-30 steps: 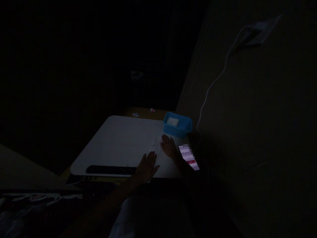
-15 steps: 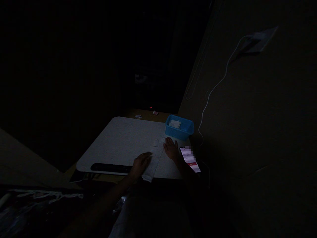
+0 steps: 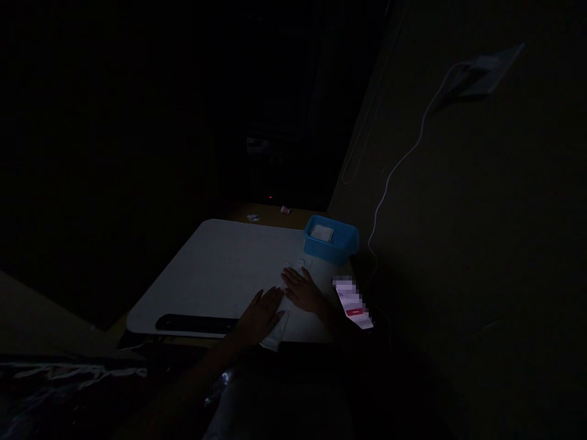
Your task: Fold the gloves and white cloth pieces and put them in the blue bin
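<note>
A pale folded cloth (image 3: 275, 337) lies along the front right part of the white table (image 3: 215, 263), its near end at the table's front edge. My left hand (image 3: 260, 316) rests on it with the fingers stretched out. Just beyond and to the right, my right hand (image 3: 302, 289) lies flat over the cloth's upper part, fingers spread. The two hands almost meet at the fingertips and hide the cloth's middle. In the dim light I cannot tell what kind of cloth it is.
A blue basket (image 3: 331, 247) holding a folded white cloth (image 3: 322, 233) stands at the back right. A lit phone (image 3: 353, 302) lies right of my right hand. A white cable (image 3: 389, 174) runs down the wall. A dark strip (image 3: 195, 323) lines the table's front edge.
My left hand has gone from curled fingers at the cloth's left side to lying flat on it. My right hand has shifted left and nearer, onto the cloth.
</note>
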Demonstrator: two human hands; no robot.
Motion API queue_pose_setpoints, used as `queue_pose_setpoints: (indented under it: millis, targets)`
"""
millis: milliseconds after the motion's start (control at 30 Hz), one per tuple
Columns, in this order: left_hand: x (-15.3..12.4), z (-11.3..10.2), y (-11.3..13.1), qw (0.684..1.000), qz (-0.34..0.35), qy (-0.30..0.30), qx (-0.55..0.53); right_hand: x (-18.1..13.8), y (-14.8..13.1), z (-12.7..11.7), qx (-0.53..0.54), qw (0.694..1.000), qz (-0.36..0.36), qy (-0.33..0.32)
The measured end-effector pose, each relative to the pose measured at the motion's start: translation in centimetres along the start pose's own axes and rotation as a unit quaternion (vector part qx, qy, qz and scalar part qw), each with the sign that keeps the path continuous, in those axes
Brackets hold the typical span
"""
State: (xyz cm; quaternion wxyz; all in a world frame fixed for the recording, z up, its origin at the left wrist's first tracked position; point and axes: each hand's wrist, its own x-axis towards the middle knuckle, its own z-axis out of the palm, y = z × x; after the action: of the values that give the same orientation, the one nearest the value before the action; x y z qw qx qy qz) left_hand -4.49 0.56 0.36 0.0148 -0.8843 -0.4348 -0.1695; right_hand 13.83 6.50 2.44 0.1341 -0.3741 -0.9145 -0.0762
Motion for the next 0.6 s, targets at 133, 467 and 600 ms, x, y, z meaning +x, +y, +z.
queue_pose_setpoints:
  millis: [133, 467, 600]
  targets:
    - [-0.4, -0.3, 0.1, 0.999, 0.007, -0.019, 0.028, 1.6, 2.8, 0.8, -0.010, 0.996, 0.092, -0.004]
    - [-0.2, -1.1, 0.7, 1.000, -0.028, 0.013, 0.002, 0.4, 0.9, -0.1, -0.002, 1.000, 0.028, -0.006]
    - [-0.1, -0.8, 0.6, 1.000, -0.029, 0.010, 0.006, -0.6, 0.3, 0.0, 0.004, 1.000, -0.001, -0.009]
